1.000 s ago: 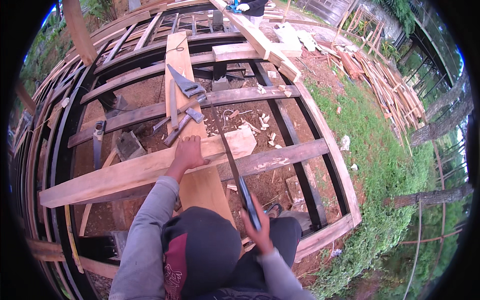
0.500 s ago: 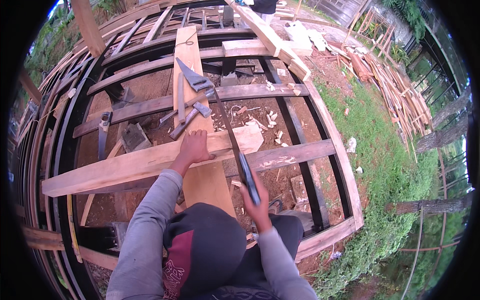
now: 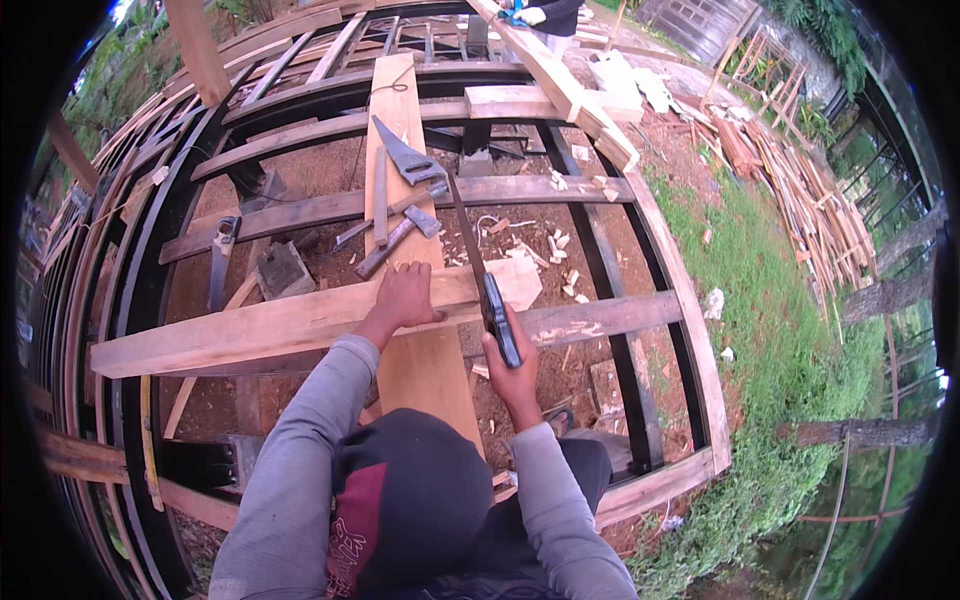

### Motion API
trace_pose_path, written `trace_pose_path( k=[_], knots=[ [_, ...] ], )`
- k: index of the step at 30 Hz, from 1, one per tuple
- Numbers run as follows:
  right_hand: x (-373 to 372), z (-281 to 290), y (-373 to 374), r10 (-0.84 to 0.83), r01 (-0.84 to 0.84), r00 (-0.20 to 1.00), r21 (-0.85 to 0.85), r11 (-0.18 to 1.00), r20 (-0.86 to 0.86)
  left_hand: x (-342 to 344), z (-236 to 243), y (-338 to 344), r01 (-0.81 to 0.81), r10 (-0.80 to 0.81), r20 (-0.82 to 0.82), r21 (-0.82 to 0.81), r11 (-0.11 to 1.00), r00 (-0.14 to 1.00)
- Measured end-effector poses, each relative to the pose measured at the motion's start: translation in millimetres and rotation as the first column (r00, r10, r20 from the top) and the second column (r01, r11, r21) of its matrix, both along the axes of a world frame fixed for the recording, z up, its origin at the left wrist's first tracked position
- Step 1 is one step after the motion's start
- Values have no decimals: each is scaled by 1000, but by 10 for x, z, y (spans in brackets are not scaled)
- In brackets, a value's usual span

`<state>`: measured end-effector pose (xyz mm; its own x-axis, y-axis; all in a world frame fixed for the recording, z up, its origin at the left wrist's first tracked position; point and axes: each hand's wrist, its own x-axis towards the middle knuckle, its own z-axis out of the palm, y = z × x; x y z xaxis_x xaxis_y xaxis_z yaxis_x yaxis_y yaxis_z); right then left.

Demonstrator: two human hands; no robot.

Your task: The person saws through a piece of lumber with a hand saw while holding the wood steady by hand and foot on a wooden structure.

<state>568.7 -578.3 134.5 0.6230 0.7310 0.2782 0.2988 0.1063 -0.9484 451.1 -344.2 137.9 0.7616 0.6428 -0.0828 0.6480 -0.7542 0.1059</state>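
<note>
From the head view, the left hand (image 3: 403,293) lies over the pale beam (image 3: 290,312), fingers bent toward its far edge; whether it grips or only presses, I cannot tell. The beam crosses the plank (image 3: 425,375), its right end jutting past the plank's right edge. The right hand (image 3: 515,365) is wrapped round the handle of a saw (image 3: 494,305), whose blade crosses the beam near that end; whether the teeth touch wood is unclear. If the blade skips sideways, the left thumb seems the likeliest thing hurt, being just beside it. A weak hold could let the beam roll or slide on the plank, twisting the blade. Toward the plank's far end lie another handsaw (image 3: 405,160) and a hammer-like tool (image 3: 400,240); jolting might shake them over its edges, onto the ground where wood scraps (image 3: 530,255) lie.
</note>
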Motion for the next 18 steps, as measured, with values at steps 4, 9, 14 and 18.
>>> trace_pose_path(
  k=[4, 9, 14, 18],
  knots=[
    [-655, 113, -1452, 16, -16, 1000, -161, 987, 3, -214, -48, 73, -27, 27, -8, 0, 1000, 1000],
    [-939, 602, -2214, -26, 0, 998, -384, 924, -63, -167, 136, -40, -52, 49, -81, -33, 998, 995],
    [-170, 27, -362, 5, -6, 1000, -47, 999, -22, -31, -77, 15, -10, 10, 2, 17, 1000, 1000],
    [-275, 41, -389, 17, -26, 993, -74, 997, -119, -183, -210, 6, -11, 12, -32, 7, 1000, 999]
  ],
)
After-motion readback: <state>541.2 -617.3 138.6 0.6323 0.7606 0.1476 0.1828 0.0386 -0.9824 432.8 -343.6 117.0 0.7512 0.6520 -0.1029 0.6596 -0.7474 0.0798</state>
